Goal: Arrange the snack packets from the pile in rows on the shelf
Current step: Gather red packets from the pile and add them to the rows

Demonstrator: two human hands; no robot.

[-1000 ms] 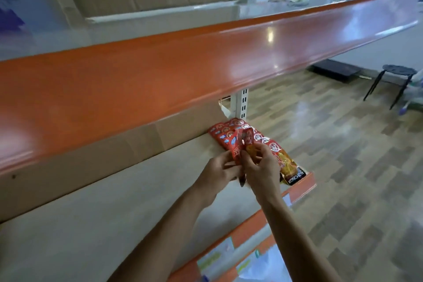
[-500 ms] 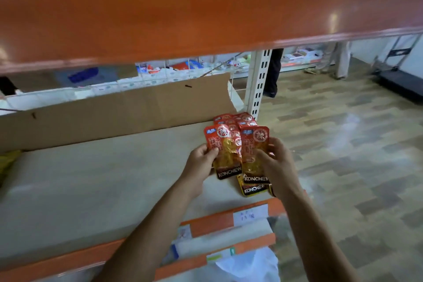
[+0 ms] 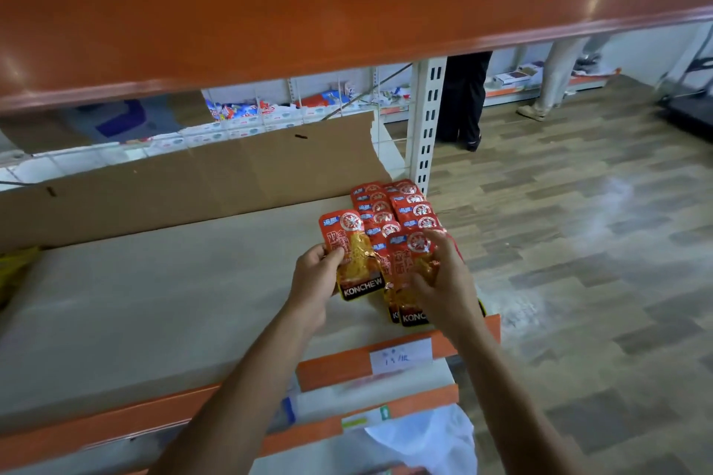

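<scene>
Head view: a person's two bare forearms reach onto a pale shelf (image 3: 154, 305) beneath an orange upper shelf (image 3: 308, 12); the left hand (image 3: 316, 278) pinches a red and gold snack packet (image 3: 353, 254) by its left edge, thumb on the front; the right hand (image 3: 443, 278) curls its fingers over a second packet (image 3: 409, 262), which overlaps another at the shelf's front; two rows of packets (image 3: 397, 204) run back toward a white slotted post (image 3: 426, 127) at the shelf's right end; a cardboard sheet (image 3: 193, 181) stands along the back; a white label (image 3: 401, 357) sits on the orange front rail.
</scene>
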